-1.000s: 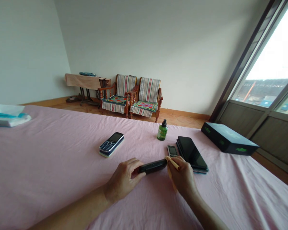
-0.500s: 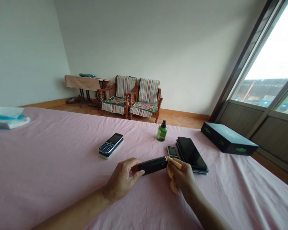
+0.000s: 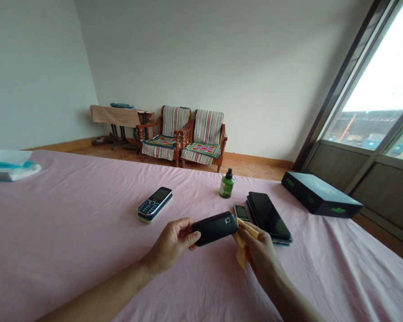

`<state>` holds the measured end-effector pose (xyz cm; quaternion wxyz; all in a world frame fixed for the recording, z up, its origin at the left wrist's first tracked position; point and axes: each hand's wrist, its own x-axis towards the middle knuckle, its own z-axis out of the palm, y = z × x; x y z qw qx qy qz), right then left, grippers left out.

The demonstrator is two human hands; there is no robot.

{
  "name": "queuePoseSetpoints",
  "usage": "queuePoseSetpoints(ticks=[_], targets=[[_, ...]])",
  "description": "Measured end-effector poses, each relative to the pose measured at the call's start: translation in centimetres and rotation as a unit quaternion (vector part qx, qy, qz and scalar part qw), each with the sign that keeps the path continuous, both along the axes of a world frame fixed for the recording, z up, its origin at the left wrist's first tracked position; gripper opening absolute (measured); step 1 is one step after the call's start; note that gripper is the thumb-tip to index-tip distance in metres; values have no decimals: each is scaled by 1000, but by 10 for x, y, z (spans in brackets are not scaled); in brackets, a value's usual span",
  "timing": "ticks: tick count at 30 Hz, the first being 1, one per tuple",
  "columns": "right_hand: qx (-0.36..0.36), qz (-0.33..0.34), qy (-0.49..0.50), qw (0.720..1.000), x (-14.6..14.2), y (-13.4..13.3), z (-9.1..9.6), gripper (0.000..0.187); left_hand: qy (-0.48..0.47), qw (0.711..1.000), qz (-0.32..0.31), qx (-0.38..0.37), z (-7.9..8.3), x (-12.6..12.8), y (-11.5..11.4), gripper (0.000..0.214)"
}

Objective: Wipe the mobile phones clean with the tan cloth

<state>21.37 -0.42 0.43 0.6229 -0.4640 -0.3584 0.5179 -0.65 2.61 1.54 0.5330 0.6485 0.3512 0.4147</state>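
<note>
A black mobile phone is held over the pink sheet, its back with a small camera window facing me. My left hand grips its left end between thumb and fingers. In my right hand is a bunched yellow cloth, pressed against the phone's right end. Just beyond the right hand lies a small keypad phone, partly hidden. Beside it a dark tablet tops a stack of flat devices. Farther left, a blue keypad phone rests on another flat device.
A green spray bottle stands upright near the far edge of the pink sheet. At the right is a black box; a white and blue packet lies far left. Two wooden chairs stand beyond.
The black phone has been turned so that its back now faces me instead of its narrow side. Both hands have shifted only slightly, and the cloth stays at the phone's right end.
</note>
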Motion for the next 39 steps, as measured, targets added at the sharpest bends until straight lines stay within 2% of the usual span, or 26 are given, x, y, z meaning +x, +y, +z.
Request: queuePoseSetpoints(ticks=[2, 6, 9, 13, 17, 23, 25, 29, 32, 36, 39], targets=[[-5, 0, 26, 1000, 0, 0, -3, 37, -6, 1000, 7, -3, -2, 0, 1, 40], [0, 7, 45, 999, -1, -1, -3, 35, -16, 1000, 13, -14, -8, 0, 1, 64], [-3, 1, 52, 999, -2, -2, -1, 34, 18, 1000, -6, 16, -11, 0, 0, 57], [-4, -17, 68, 998, -4, -2, 3, 34, 62, 993, -18, 96, -12, 1, -1, 42], [-14, -27, 60, 998, -4, -1, 4, 33, 80, 986, -37, 140, -9, 1, -4, 42], [-23, -39, 36, 998, -2, 0, 5, 36, 134, 975, -54, 167, -3, 2, -12, 78], [-25, -36, 29, 999, -3, -1, 5, 35, 152, 970, -39, 188, -4, 2, -13, 82], [-26, -25, 19, 999, -2, -2, 5, 33, 189, 947, 1, 260, -6, 0, -12, 78], [-25, -16, 11, 999, 0, -3, 7, 32, 219, 931, -15, 292, -6, -3, -11, 74], [-27, -26, -12, 999, 2, -5, 14, 33, 233, 912, -41, 336, -5, -5, -12, 53], [-25, -46, -54, 997, 0, -6, 17, 36, 232, 908, -44, 347, -4, -4, -15, 41]])
